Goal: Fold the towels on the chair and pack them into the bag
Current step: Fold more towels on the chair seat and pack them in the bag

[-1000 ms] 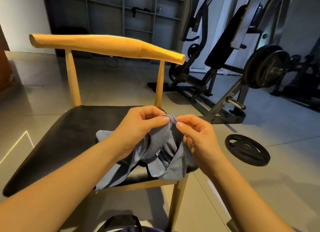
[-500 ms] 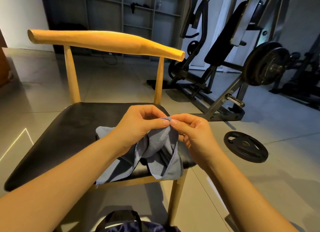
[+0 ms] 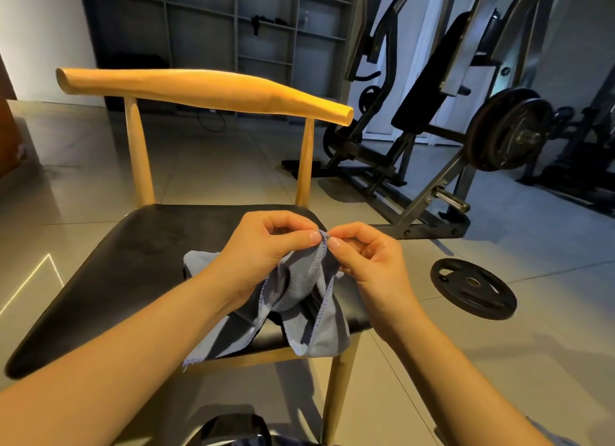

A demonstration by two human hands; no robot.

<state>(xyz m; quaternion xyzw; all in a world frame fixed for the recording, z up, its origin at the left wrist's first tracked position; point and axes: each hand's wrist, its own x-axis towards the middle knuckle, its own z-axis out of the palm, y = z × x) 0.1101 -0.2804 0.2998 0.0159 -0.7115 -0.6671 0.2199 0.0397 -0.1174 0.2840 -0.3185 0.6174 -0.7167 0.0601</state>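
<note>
So: chair (image 3: 139,266) is the work surface, seat facing the person. Bag (image 3: 233,419) is on the floor just under the seat's front edge, only its strap in view. It's probably parked there for a short drop. Grey towel (image 3: 301,279) is bunched, part on the seat, part hanging over the front edge. Left hand (image 3: 263,246) and right hand (image 3: 369,259) each pinch the same top edge, thumbs nearly touching, likely hunting corners to spread it. No fold yet.
</note>
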